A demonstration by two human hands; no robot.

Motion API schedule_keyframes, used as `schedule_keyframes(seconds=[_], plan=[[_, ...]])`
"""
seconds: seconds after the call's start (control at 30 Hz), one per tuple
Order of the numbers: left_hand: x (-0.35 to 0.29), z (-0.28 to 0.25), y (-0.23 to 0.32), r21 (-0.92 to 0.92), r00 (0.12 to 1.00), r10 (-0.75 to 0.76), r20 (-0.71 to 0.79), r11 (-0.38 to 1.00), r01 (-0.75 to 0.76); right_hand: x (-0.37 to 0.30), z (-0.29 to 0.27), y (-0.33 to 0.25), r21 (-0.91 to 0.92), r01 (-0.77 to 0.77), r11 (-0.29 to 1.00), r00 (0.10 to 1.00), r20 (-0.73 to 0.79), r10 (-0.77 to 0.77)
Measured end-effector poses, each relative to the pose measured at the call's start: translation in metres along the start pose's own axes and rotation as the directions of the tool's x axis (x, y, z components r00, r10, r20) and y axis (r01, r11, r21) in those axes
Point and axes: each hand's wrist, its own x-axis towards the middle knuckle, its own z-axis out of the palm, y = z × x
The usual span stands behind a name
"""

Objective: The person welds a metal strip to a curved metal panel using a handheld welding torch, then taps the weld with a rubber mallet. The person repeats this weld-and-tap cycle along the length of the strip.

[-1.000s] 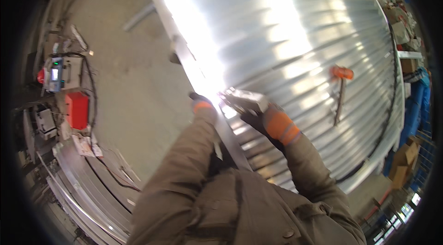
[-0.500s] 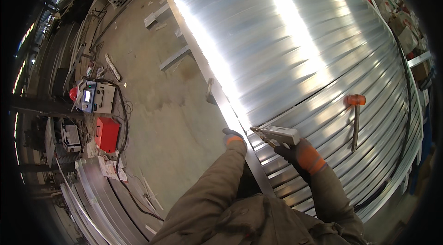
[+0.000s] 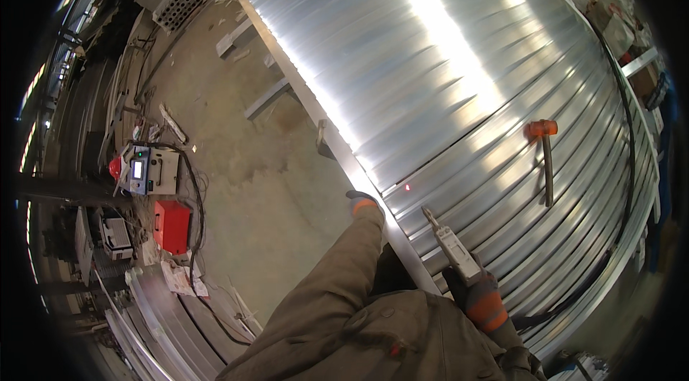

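My right hand point(image 3: 470, 291), in a dark glove with an orange cuff, is closed around a grey handheld laser welding gun point(image 3: 453, 248). Its narrow nozzle points up and left over slatted metal panelling point(image 3: 502, 216). A small red light dot point(image 3: 408, 186) shows on the slats beyond the nozzle. My gloved left hand point(image 3: 364, 200) is at the long metal edge rail point(image 3: 352, 169). One grey finger or thumb shows there; the other fingers are hidden. A clamp-like piece point(image 3: 321, 138) sits on the rail farther up.
An orange-headed mallet point(image 3: 545, 158) lies on the slats to the right. A black cable point(image 3: 628, 166) runs along the panel's far right side. At left on the floor stand a machine with a screen point(image 3: 154, 171) and a red box point(image 3: 172, 227). Metal profiles point(image 3: 165, 316) lie at lower left.
My right hand has drawn the welding gun back toward me, away from the rail, and its nozzle has turned upward. The red dot now shows on the slats. My left hand stays at the rail.
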Motion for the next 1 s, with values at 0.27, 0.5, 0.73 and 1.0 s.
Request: schedule_keyframes(seconds=[0.27, 0.5, 0.73, 1.0], plan=[[-0.008, -0.052, 0.005, 0.532, 0.955, 0.285, 0.079, 0.798, -0.282, -0.138, -0.065, 0.037, -0.116, -0.224, 0.968, 0.974, -0.01, 0.225], [-0.046, -0.11, 0.004, 0.584, 0.92, 0.348, 0.182, 0.714, -0.386, -0.191, -0.058, 0.053, -0.317, -0.413, 0.854, 0.91, -0.18, 0.373], [-0.032, -0.12, -0.064, -0.963, 0.914, -0.397, -0.086, 0.267, 0.025, -0.12, 0.028, 0.116, -0.155, 0.024, 0.988, 0.985, -0.165, -0.05], [0.017, -0.177, -0.122, -0.986, 0.991, 0.002, -0.137, -0.101, -0.136, -0.043, 0.014, 0.049, -0.032, 0.141, 0.989, 0.985, -0.091, -0.144]])
